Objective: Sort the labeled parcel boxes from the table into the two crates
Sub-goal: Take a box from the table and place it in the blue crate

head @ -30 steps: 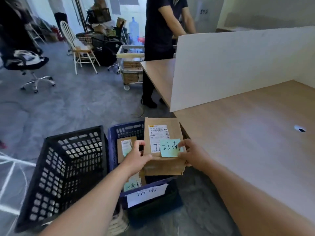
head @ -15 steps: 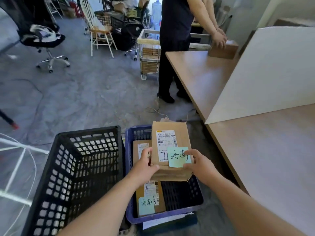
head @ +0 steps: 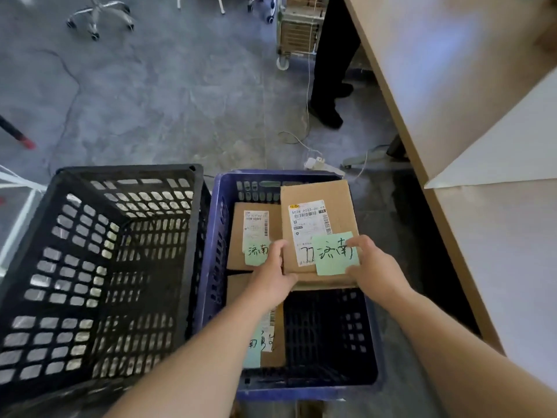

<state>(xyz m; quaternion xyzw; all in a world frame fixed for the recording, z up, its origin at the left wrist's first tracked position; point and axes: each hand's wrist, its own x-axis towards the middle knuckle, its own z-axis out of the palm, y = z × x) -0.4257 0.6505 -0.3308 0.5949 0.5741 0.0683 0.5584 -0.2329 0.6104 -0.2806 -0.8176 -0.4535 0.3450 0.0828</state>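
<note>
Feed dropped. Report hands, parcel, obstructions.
The left hand and right hand grip the green-noted parcel box. Held over blue crate, far right. Two labeled parcels lie along its left side.

Soft, cool light falls evenly across the grey floor (head: 150,101). The worktop (head: 452,70) at 2 o'clock washes out in pale bluish glare, with deep shadow beneath its edge at 4 o'clock. Wide-angle distortion bows the frame edges. The fine print on the parcel box (head: 316,197) is smeared soft.
</note>
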